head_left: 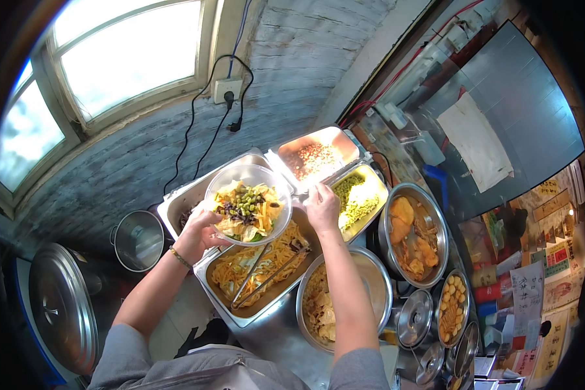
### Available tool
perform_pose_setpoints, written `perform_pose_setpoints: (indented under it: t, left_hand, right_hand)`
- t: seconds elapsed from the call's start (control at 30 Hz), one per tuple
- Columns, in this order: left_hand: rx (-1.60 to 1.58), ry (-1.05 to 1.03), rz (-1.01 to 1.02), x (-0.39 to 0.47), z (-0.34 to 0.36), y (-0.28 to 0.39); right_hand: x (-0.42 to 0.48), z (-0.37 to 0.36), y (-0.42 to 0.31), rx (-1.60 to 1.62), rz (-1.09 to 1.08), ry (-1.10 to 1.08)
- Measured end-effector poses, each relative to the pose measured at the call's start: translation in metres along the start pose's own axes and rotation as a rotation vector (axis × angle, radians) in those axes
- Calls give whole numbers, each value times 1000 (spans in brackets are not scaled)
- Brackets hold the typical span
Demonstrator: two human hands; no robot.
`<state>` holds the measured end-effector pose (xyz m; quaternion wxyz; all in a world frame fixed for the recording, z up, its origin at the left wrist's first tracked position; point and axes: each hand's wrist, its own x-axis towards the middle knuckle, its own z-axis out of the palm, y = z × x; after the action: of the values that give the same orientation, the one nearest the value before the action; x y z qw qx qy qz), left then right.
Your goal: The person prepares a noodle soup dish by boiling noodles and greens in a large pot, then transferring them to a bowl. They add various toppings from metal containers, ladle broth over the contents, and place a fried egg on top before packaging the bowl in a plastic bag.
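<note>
My left hand [202,234] grips the rim of a clear plastic bowl [286,214]. In it lie yellow shreds, dark bits, chopped green pieces and some leaf. My right hand [321,207] has its fingers drawn together beside the bowl, between a steel pan of peanut-like bits [314,161] and a pan of chopped greens [356,200]; glare hides whether they pinch anything. Below the bowl, a deep steel pan [241,319] holds yellow shreds, with metal tongs [253,280] resting on them. Another steel pan [175,207] sits partly hidden behind the bowl.
Under my right forearm stands a large steel bowl [378,287] of crisp pieces. Rightward are a pot of fried pieces in broth [385,234], a pot of balls [453,312] and steel lids [414,319]. A steel bucket [139,241] and a large lidded pot [61,307] stand left.
</note>
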<state>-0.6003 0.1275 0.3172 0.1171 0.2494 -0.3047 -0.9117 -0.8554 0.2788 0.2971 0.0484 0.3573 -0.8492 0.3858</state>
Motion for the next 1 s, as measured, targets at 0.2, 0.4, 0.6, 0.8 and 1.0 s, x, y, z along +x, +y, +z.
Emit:
perform_pose_setpoints:
  t: [0.2, 0.4, 0.6, 0.8, 1.0]
  left_hand:
    - [6, 54, -16, 15, -11, -5]
    - [126, 0, -12, 32, 10, -7]
    - [148, 26, -43, 51, 42, -16]
    - [159, 33, -60, 65, 48, -28]
    - [139, -74, -67, 38, 63, -33]
  right_hand:
    - [5, -24, -2, 741, 519, 225]
    - [2, -73, -7, 705, 458, 289]
    - [-9, -133, -37, 760, 481, 335]
    - [-83, -176, -98, 477, 118, 117]
    - [-101, -175, -61, 479, 302, 360]
